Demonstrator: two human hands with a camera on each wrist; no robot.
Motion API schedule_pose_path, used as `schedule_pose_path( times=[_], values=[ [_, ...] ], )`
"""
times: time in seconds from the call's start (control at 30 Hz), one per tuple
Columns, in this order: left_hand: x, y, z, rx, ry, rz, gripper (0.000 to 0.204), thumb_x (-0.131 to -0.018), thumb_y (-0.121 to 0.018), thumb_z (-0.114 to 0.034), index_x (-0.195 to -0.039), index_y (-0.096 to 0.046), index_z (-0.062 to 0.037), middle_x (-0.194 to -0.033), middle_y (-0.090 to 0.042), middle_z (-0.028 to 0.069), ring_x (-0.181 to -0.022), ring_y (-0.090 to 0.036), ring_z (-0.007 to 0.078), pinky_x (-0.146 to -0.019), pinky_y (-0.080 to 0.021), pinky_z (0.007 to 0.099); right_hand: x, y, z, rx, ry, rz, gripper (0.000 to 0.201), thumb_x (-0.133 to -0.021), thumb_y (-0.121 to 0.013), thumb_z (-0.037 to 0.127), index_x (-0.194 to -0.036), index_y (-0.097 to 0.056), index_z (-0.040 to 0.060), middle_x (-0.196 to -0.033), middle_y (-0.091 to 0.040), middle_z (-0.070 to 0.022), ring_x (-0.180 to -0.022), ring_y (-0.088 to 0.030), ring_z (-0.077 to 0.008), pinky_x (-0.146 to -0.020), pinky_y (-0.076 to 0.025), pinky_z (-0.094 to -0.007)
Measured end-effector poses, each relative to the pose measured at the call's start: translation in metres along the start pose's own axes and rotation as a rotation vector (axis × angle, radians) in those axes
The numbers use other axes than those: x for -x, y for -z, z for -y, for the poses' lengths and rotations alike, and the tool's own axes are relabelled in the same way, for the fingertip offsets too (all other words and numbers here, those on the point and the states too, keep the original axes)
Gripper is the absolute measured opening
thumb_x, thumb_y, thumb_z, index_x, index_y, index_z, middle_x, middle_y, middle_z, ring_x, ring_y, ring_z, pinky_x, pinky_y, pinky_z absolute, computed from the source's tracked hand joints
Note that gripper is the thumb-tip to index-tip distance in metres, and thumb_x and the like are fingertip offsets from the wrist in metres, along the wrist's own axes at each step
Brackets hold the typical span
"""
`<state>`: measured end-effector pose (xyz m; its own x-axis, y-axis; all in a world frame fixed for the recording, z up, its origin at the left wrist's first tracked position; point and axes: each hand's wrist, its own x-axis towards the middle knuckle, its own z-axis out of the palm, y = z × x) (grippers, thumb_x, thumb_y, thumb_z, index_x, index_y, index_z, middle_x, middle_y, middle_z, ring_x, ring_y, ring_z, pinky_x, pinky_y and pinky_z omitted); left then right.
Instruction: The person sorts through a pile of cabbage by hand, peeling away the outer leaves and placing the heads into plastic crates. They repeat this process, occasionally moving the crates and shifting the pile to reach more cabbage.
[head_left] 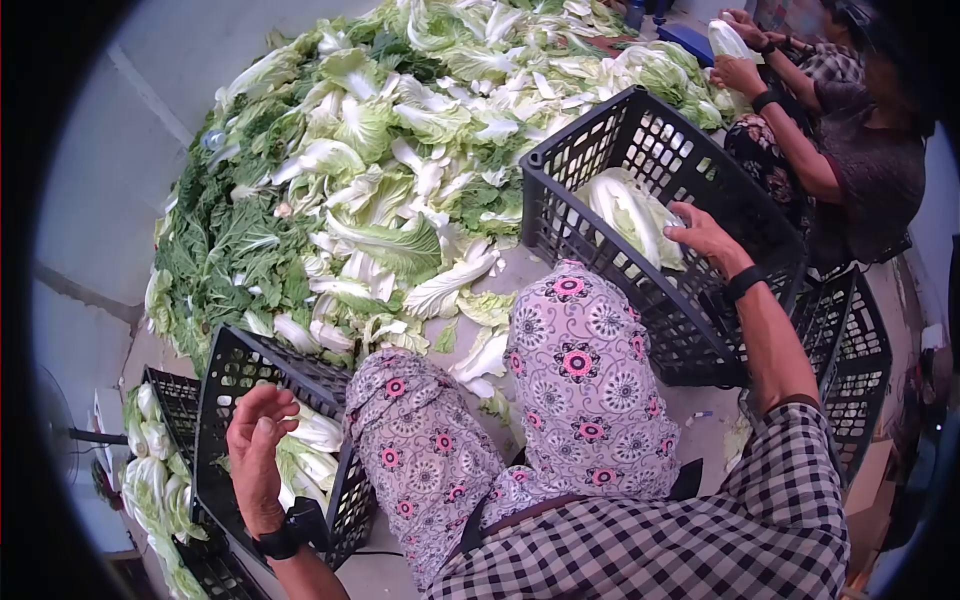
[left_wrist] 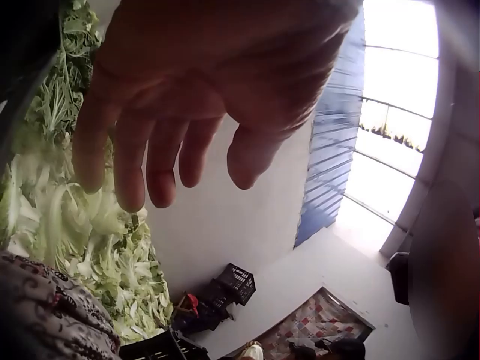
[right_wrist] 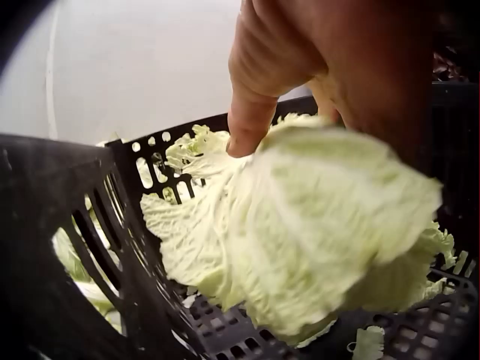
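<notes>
Inside the black crate [head_left: 740,200] at the right lies a pale cabbage [head_left: 632,218]. The right hand [head_left: 710,240] is at its leafy end; in the right wrist view the thumb and fingers of the right hand [right_wrist: 330,67] grip the top of the cabbage [right_wrist: 300,225]. Raised over the left crate [head_left: 225,380], which holds more cabbages [head_left: 310,455], the left hand [head_left: 258,450] holds nothing. The left wrist view shows the left hand [left_wrist: 195,97] with its fingers apart and loosely bent.
A big heap of loose leaves [head_left: 380,180] covers the floor ahead. Trimmed cabbages [head_left: 155,490] stand at the far left. Another person [head_left: 860,150] sits at the upper right holding a cabbage [head_left: 733,45]. More black crates [head_left: 860,350] are at the right.
</notes>
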<state>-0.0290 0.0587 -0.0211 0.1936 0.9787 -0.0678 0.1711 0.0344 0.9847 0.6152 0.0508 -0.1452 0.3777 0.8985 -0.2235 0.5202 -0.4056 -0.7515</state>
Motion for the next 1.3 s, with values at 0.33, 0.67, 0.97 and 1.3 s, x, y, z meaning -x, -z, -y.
schedule_pose_path(
  times=[0.33, 0.67, 0.97, 1.3],
  values=[
    [-0.003, 0.124, 0.094, -0.322, 0.206, -0.344, 0.042, -0.087, -0.060, -0.034, -0.120, -0.056, -0.0086, -0.106, -0.062, 0.0021, -0.092, -0.058, 0.0108, -0.073, -0.046, 0.0257, 0.074, -0.028, 0.096, -0.034, 0.300, 0.113, 0.062, -0.088, -0.057, 0.028, -0.138, -0.035, -0.0003, -0.136, -0.042, -0.0216, -0.130, -0.039, -0.0274, -0.106, -0.031, -0.0377],
    [0.011, 0.178, 0.196, -0.540, 0.510, -0.376, 0.043, -0.080, -0.068, -0.025, -0.114, -0.059, -0.0014, -0.109, -0.064, 0.0118, -0.099, -0.061, 0.0251, -0.087, -0.047, 0.0326, 0.055, -0.082, 0.039, -0.287, 0.153, 0.097, 0.046, -0.090, -0.053, 0.018, -0.131, -0.039, 0.0018, -0.114, -0.052, -0.0108, -0.106, -0.047, -0.0179, -0.092, -0.039, -0.0301],
    [-0.046, 0.112, 0.254, -1.635, -0.057, 0.426, 0.062, -0.066, -0.070, -0.011, -0.124, -0.049, -0.0118, -0.135, -0.042, 0.0081, -0.130, -0.035, 0.0259, -0.103, -0.028, 0.0538, 0.052, -0.100, 0.075, 0.114, 0.171, -0.065, 0.033, -0.084, -0.062, 0.019, -0.110, -0.052, 0.0021, -0.090, -0.056, -0.0050, -0.082, -0.050, -0.0143, -0.076, -0.042, -0.0294],
    [-0.030, 0.130, 0.280, -1.726, 0.015, 0.484, 0.043, -0.079, -0.058, -0.013, -0.121, -0.054, -0.0173, -0.131, -0.050, 0.0052, -0.124, -0.044, 0.0238, -0.104, -0.024, 0.0514, 0.061, -0.096, 0.086, 0.195, 0.106, -0.109, 0.033, -0.080, -0.067, 0.023, -0.104, -0.057, 0.0014, -0.080, -0.057, -0.0038, -0.074, -0.052, -0.0118, -0.069, -0.044, -0.0284]
  ],
)
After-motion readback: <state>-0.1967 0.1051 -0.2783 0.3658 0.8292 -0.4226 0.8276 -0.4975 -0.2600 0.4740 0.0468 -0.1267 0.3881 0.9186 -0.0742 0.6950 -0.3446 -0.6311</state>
